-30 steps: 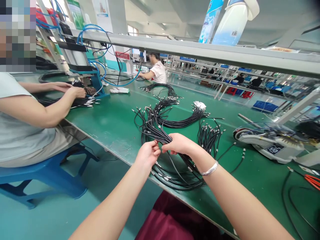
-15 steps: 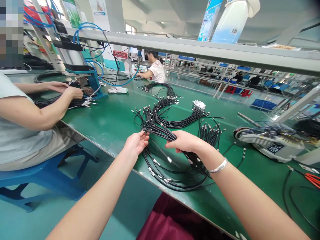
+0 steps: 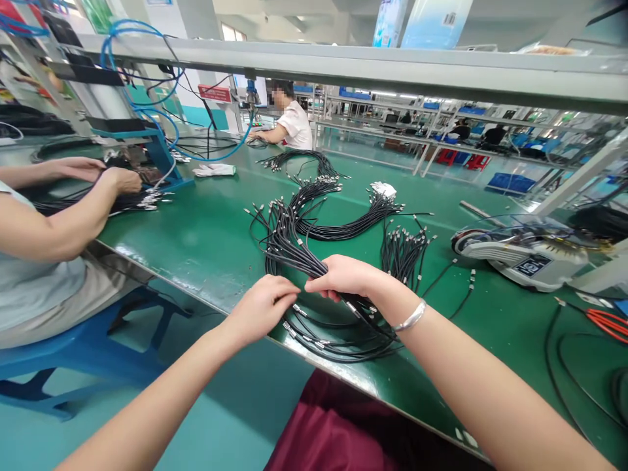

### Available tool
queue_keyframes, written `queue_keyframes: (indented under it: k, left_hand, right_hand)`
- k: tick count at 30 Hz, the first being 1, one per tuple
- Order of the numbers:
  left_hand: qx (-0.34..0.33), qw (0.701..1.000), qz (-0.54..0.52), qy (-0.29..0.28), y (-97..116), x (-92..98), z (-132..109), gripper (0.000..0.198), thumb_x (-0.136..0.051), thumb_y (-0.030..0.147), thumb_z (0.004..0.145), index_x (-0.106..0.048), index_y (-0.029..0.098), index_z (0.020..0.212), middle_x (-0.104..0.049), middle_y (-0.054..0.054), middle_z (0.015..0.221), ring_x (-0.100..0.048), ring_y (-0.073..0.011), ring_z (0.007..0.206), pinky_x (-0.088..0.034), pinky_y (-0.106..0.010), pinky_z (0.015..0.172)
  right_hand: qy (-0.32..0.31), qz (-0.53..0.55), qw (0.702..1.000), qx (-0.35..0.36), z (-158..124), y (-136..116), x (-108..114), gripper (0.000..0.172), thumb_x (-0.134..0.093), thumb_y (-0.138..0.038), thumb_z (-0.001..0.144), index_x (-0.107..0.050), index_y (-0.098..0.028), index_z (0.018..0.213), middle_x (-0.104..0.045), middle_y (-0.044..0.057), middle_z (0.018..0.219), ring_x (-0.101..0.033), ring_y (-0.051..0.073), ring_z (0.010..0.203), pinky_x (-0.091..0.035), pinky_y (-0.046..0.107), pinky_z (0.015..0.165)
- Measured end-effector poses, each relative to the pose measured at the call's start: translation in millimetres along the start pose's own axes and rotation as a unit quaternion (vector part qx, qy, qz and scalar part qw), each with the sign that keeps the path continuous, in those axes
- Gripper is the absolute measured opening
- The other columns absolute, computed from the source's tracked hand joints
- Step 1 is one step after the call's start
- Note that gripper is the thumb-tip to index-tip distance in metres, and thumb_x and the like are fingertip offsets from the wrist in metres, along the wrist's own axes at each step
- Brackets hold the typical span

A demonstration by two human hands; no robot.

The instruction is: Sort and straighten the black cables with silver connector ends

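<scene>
My right hand [image 3: 346,276] is wrapped round a bundle of black cables [image 3: 297,256] with metal ends, lifted over the near part of the green table. To its left, my left hand [image 3: 265,306] hovers by the table's front edge with thumb and fingers drawn together; whether a cable is between them is hidden. Below both hands, loose cables [image 3: 343,355] with silver connectors curve along the edge. Behind the held bundle lies a curved bundle of cables [image 3: 343,230], and to the right a further cable bunch [image 3: 405,252] stands with its metal tips up.
A grey-white machine [image 3: 530,255] stands at right, near orange cables [image 3: 606,324]. White gloves [image 3: 214,170] lie at the back left. A co-worker's hands [image 3: 120,180] handle cables by a blue-framed press [image 3: 164,157]. A shelf rail [image 3: 314,65] crosses above the table.
My left hand has turned palm down, its fingers closing towards the right hand. My right hand keeps its hold on the cables. The whole view has shifted slightly.
</scene>
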State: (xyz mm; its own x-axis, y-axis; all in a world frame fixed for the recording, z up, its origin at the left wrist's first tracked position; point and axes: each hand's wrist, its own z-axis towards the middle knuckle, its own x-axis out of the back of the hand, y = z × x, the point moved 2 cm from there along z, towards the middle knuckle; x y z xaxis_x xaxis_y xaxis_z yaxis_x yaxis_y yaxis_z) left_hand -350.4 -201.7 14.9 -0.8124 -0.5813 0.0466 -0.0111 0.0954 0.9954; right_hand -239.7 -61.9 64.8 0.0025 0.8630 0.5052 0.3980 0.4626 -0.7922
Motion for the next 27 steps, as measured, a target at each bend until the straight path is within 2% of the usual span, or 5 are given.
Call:
queue_keyframes:
  k: [5,12,20,23,27]
  left_hand:
    - [-0.169,0.906,0.366,-0.128,-5,-0.1,-2,0.013,-0.062,0.033,0.072,-0.071,0.025,0.076,-0.064,-0.005,0.085,-0.047,-0.0160,0.093,-0.036,-0.026,0.091]
    - [-0.209,0.919,0.317,-0.107,0,0.4,11,0.018,-0.057,0.037,0.076,-0.070,0.028,0.086,-0.067,-0.002,0.094,-0.053,-0.0132,0.093,-0.034,-0.022,0.091]
    - [-0.235,0.900,0.366,-0.037,-15,52.1,38,0.021,-0.047,0.027,0.081,-0.067,0.021,0.085,-0.063,-0.007,0.092,-0.051,-0.0149,0.094,-0.033,-0.026,0.093]
    - [-0.280,0.884,0.373,-0.045,-15,42.6,31,0.023,-0.053,0.028,0.078,-0.066,0.023,0.097,-0.063,-0.007,0.103,-0.049,-0.0165,0.106,-0.031,-0.028,0.101]
    - [-0.350,0.822,0.448,-0.029,-9,22.6,22,0.022,-0.049,0.031,0.083,-0.068,0.024,0.090,-0.067,-0.004,0.089,-0.055,-0.0136,0.090,-0.041,-0.028,0.086]
  right_hand:
    - [0.001,-0.130,0.991,-0.017,2,-7,-13,0.011,-0.060,-0.021,0.063,-0.055,-0.015,0.071,-0.056,-0.001,0.058,-0.053,0.010,0.050,-0.039,0.018,0.044]
    - [0.044,-0.173,0.983,-0.028,3,-8,-17,0.016,-0.062,-0.025,0.062,-0.055,-0.016,0.073,-0.060,0.001,0.063,-0.057,0.013,0.054,-0.038,0.019,0.044]
    - [-0.003,-0.061,0.995,-0.073,-4,-8,-4,0.020,-0.059,-0.013,0.058,-0.050,-0.017,0.075,-0.062,-0.002,0.062,-0.053,0.010,0.047,-0.040,0.018,0.040]
    - [-0.008,-0.050,0.996,-0.068,-3,-9,-3,0.020,-0.058,-0.011,0.057,-0.050,-0.017,0.074,-0.062,-0.002,0.061,-0.051,0.009,0.046,-0.040,0.017,0.039]
    - [-0.014,-0.086,0.993,-0.077,-2,-10,-3,0.017,-0.055,-0.014,0.057,-0.053,-0.016,0.073,-0.062,-0.001,0.061,-0.053,0.010,0.048,-0.040,0.017,0.040]
